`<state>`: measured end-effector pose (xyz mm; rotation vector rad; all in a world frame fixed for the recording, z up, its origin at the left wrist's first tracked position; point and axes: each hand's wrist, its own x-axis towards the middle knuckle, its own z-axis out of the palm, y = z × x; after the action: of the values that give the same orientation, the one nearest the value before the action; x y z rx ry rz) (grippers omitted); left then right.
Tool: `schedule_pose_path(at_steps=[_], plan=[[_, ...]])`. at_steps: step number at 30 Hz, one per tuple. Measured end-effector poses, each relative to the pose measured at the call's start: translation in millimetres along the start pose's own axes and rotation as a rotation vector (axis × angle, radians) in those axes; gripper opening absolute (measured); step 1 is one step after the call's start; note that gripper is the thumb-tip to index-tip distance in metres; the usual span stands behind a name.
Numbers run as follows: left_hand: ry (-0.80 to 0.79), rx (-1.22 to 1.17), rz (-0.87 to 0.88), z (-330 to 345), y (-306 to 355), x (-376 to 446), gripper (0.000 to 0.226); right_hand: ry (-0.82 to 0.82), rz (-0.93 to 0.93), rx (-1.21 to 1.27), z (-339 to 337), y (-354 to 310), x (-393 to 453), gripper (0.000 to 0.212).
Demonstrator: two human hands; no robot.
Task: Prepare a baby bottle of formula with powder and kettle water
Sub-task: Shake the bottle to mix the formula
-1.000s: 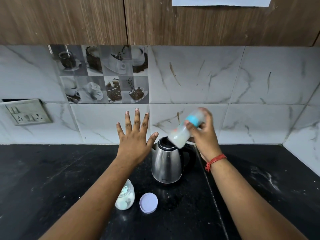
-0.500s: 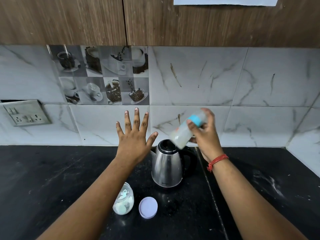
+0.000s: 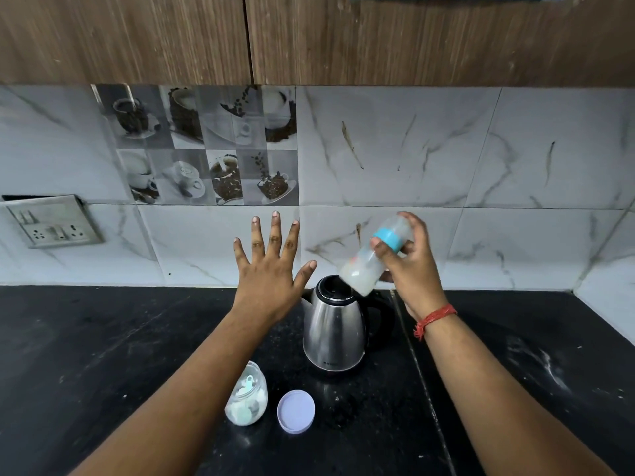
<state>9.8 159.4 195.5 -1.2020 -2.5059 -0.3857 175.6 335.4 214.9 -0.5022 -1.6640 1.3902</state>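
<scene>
My right hand (image 3: 410, 266) grips a clear baby bottle (image 3: 369, 262) with a blue collar. The bottle is tilted, its base down-left over the kettle, and holds milky white liquid. The steel kettle (image 3: 331, 333) with a black handle stands on the black counter (image 3: 103, 338) below it. My left hand (image 3: 269, 273) hovers palm-down to the left of the kettle, fingers spread, holding nothing. A glass powder jar (image 3: 246, 398) with a scoop inside sits uncapped near the front. Its lilac lid (image 3: 296, 411) lies beside it on the right.
A marble-tiled wall (image 3: 412, 159) rises behind the counter, with a switch and socket plate (image 3: 51, 223) at the left. Wooden cabinets (image 3: 343, 36) hang overhead. A side wall closes off the counter at the far right.
The bottle stays tilted in my right hand, shifting only slightly above the kettle. My left hand keeps its spread pose. The camera has tipped a little, so everything sits lower in view.
</scene>
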Motion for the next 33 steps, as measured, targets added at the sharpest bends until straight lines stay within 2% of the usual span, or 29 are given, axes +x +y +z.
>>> schedule_pose_path(at_steps=[2,5,8,11,14,17,20,23,26,30,33], plan=[[-0.001,-0.011,-0.006,0,1,1,0.078,0.104,0.025,0.096,-2,-1,1,0.063],[0.006,0.000,0.006,0,1,1,0.078,-0.001,0.010,-0.006,0,-3,1,0.061],[0.007,-0.009,0.001,-1,1,2,0.078,0.117,0.032,0.084,-6,-4,7,0.060],[0.001,0.002,0.002,-2,1,2,0.079,-0.015,0.038,0.019,-4,-7,9,0.059],[-0.003,0.001,-0.002,-1,2,4,0.079,0.076,0.040,0.112,-6,-7,11,0.060],[0.009,-0.002,0.006,-2,3,3,0.079,-0.036,0.059,0.043,-4,-10,11,0.060],[-0.001,-0.001,0.001,-1,2,5,0.078,0.109,0.073,0.129,-5,-7,11,0.062],[0.002,-0.003,0.005,0,2,4,0.078,0.011,0.086,0.034,-1,-6,9,0.064],[-0.003,-0.008,0.001,1,1,4,0.079,0.119,0.074,0.132,-4,-4,11,0.063],[-0.011,0.006,0.004,1,-1,3,0.078,0.007,0.070,0.057,-2,-6,11,0.060],[-0.011,0.000,-0.005,2,-2,5,0.078,0.099,0.073,0.158,-3,-7,11,0.059]])
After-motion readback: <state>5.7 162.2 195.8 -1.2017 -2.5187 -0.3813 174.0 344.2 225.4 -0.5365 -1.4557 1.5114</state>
